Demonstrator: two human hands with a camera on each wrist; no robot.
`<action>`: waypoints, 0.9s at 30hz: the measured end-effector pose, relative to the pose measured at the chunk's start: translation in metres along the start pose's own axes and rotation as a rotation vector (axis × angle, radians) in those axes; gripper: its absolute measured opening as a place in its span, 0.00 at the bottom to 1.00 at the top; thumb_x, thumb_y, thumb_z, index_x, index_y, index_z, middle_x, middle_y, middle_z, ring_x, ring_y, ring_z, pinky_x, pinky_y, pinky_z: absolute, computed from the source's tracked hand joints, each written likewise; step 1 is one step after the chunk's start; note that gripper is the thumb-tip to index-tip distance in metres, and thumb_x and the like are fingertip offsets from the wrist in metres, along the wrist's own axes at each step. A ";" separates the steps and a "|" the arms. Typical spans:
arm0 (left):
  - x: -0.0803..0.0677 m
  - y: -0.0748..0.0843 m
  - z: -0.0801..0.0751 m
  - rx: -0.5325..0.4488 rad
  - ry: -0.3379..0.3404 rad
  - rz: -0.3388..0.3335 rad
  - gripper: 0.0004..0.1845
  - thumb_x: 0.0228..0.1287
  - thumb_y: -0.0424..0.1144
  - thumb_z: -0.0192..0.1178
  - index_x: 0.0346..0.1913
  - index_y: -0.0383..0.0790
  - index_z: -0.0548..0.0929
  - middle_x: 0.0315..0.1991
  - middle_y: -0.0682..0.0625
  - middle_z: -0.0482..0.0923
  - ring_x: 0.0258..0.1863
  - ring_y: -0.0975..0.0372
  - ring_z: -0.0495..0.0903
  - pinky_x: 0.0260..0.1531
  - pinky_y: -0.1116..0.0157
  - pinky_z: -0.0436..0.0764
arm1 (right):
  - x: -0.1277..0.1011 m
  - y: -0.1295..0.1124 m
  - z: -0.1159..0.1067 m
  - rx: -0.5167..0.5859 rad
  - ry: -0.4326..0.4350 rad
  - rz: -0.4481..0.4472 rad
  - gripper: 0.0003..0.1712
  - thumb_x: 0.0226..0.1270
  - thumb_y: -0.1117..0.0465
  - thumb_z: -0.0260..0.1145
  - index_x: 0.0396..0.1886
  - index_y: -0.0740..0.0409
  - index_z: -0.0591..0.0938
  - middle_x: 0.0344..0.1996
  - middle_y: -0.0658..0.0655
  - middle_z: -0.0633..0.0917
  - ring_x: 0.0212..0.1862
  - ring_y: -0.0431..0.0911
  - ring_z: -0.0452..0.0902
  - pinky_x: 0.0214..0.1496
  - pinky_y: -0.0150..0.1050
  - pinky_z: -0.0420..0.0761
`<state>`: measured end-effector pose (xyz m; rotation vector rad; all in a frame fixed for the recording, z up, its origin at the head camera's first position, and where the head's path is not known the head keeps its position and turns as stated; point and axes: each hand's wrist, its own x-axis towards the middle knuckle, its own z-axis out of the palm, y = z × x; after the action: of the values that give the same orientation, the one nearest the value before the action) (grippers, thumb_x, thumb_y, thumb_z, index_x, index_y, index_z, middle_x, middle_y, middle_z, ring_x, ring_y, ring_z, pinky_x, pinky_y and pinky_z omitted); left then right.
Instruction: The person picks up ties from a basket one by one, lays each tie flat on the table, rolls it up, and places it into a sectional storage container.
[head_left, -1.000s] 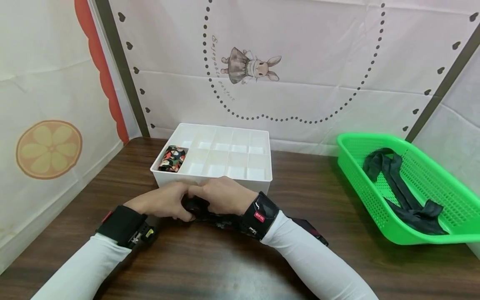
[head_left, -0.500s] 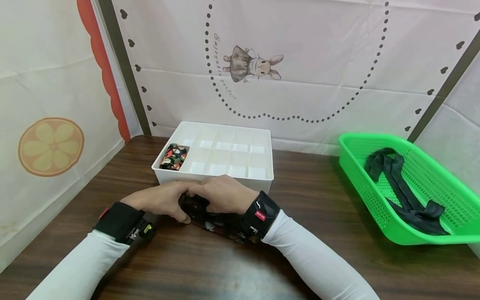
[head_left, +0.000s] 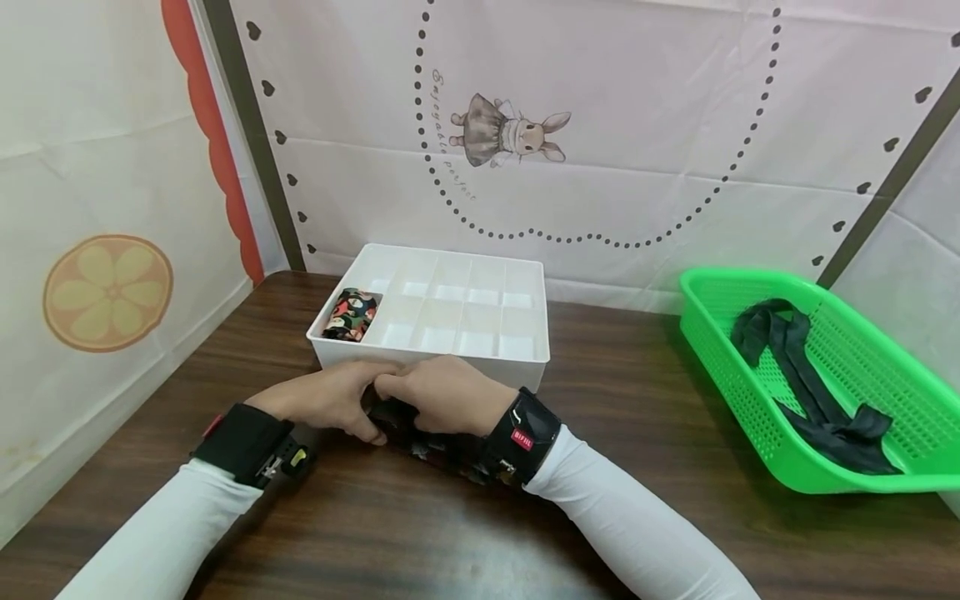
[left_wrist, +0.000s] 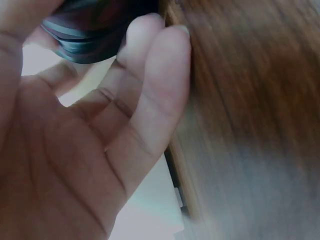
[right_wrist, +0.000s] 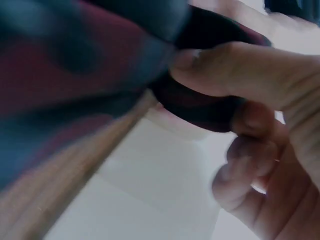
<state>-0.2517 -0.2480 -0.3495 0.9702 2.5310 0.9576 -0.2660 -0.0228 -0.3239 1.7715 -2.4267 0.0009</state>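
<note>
Sock (head_left: 420, 433), dark with a red and pale pattern, lies on the counter (head_left: 420, 533) just near of the white box (head_left: 450, 308), pinned between both hands. The left hand (head_left: 330, 404) covers its left end; in the left wrist view the fingers (left_wrist: 150, 100) curl lightly round a dark rolled edge (left_wrist: 90, 30) at their tips. The right hand (head_left: 442, 396) sits over the middle of the sock, touching the left hand at the fingertips. In the right wrist view the thumb (right_wrist: 235, 70) presses on dark cloth (right_wrist: 200, 100) and the other fingers fold under it, so this hand pinches the sock. The rest of the sock runs out to the right under the right wrist, where a black band (head_left: 521, 433) with a red tag is strapped; a black band (head_left: 243, 443) also wraps the left wrist. Both sleeves are white.

The box is split into small compartments, and a rolled patterned sock (head_left: 348, 315) fills the near left one. At the right edge of the counter stands a green basket (head_left: 720, 367) with dark stockings (head_left: 802, 375) in it. A pale cloth wall with a printed rabbit (head_left: 506, 133) stands behind, and an orange slice print (head_left: 107, 292) is on the left wall.
</note>
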 end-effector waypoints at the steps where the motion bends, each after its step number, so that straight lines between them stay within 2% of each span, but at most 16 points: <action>1: 0.000 0.000 0.000 -0.026 -0.005 -0.008 0.28 0.53 0.36 0.82 0.57 0.43 0.82 0.46 0.55 0.83 0.37 0.61 0.82 0.40 0.62 0.83 | 0.000 -0.001 0.001 -0.024 0.014 -0.003 0.20 0.60 0.66 0.78 0.49 0.51 0.80 0.32 0.46 0.83 0.35 0.40 0.78 0.39 0.38 0.81; 5: -0.001 0.001 0.004 -0.109 -0.023 -0.051 0.23 0.56 0.32 0.79 0.54 0.40 0.82 0.41 0.50 0.82 0.24 0.59 0.82 0.24 0.62 0.84 | 0.000 -0.002 0.003 -0.032 0.024 0.003 0.20 0.60 0.65 0.78 0.48 0.52 0.78 0.26 0.47 0.80 0.33 0.41 0.78 0.37 0.39 0.81; 11: 0.002 0.004 0.007 -0.084 -0.023 -0.084 0.25 0.51 0.26 0.77 0.53 0.43 0.83 0.43 0.50 0.82 0.27 0.59 0.84 0.26 0.60 0.85 | -0.004 0.000 -0.006 0.044 -0.075 0.018 0.29 0.62 0.65 0.78 0.63 0.48 0.82 0.30 0.45 0.80 0.32 0.41 0.73 0.36 0.36 0.78; 14: 0.004 0.003 0.006 -0.057 -0.008 -0.049 0.26 0.48 0.27 0.77 0.52 0.44 0.82 0.42 0.52 0.81 0.28 0.60 0.83 0.28 0.61 0.84 | -0.004 0.000 -0.007 0.025 -0.064 0.002 0.25 0.62 0.66 0.77 0.59 0.47 0.85 0.30 0.44 0.80 0.32 0.41 0.72 0.36 0.36 0.77; 18: 0.002 -0.005 0.005 -0.031 0.008 0.076 0.31 0.51 0.30 0.79 0.60 0.44 0.81 0.49 0.53 0.82 0.39 0.61 0.81 0.38 0.63 0.84 | -0.002 -0.003 -0.005 0.004 -0.018 -0.011 0.19 0.61 0.67 0.78 0.50 0.49 0.83 0.29 0.45 0.78 0.31 0.41 0.72 0.35 0.35 0.75; 21: 0.000 -0.010 0.004 -0.040 0.011 0.131 0.34 0.54 0.34 0.81 0.64 0.44 0.80 0.53 0.55 0.82 0.46 0.61 0.79 0.47 0.65 0.81 | -0.001 -0.004 -0.003 -0.001 0.003 -0.023 0.20 0.61 0.66 0.78 0.49 0.50 0.80 0.30 0.44 0.78 0.31 0.40 0.72 0.34 0.34 0.75; 22: -0.001 -0.010 0.004 -0.052 0.004 0.133 0.34 0.54 0.34 0.81 0.64 0.44 0.80 0.53 0.55 0.83 0.46 0.62 0.80 0.48 0.65 0.82 | -0.001 -0.005 -0.003 -0.001 0.006 -0.026 0.21 0.61 0.66 0.78 0.50 0.50 0.80 0.30 0.44 0.79 0.31 0.40 0.73 0.35 0.34 0.76; 24: 0.000 -0.009 0.003 -0.085 -0.022 0.120 0.30 0.54 0.32 0.80 0.61 0.43 0.82 0.50 0.54 0.83 0.42 0.61 0.82 0.42 0.64 0.84 | -0.001 -0.005 -0.005 0.005 0.000 -0.018 0.23 0.61 0.65 0.79 0.54 0.50 0.81 0.32 0.44 0.82 0.32 0.40 0.74 0.36 0.34 0.78; 27: 0.001 -0.003 0.002 -0.126 -0.059 0.040 0.27 0.52 0.27 0.76 0.56 0.42 0.83 0.45 0.52 0.83 0.33 0.60 0.84 0.30 0.62 0.86 | -0.003 -0.004 -0.009 0.038 -0.038 0.010 0.27 0.62 0.65 0.78 0.60 0.49 0.82 0.31 0.46 0.83 0.33 0.40 0.74 0.37 0.35 0.78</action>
<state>-0.2529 -0.2481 -0.3537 1.0002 2.3798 1.0689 -0.2609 -0.0206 -0.3160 1.7917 -2.4781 0.0150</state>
